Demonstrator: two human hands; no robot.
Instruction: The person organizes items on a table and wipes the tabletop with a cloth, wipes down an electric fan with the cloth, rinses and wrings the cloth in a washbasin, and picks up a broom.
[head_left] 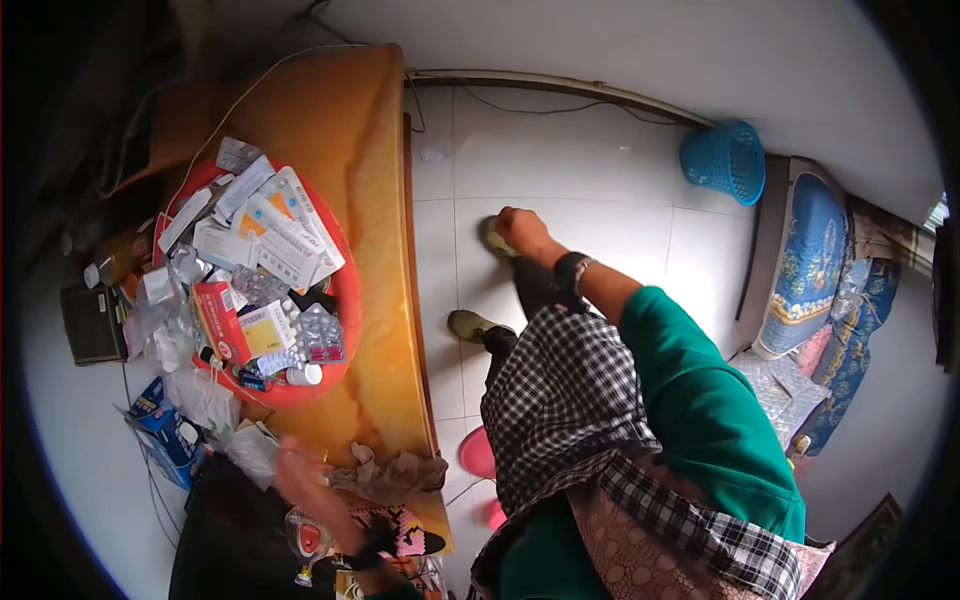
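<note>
Brown cloth (395, 478), lengthwise across table (368, 270), near left hand (303, 482)

Medicine boxes (284, 254) in basin (349, 290) on table (378, 210); bin (708, 160) right.

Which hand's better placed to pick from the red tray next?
Left hand, likely: though blurred, it shows close to the red tray. The right hand looks curled, out over the floor, farther from the tray.
</note>
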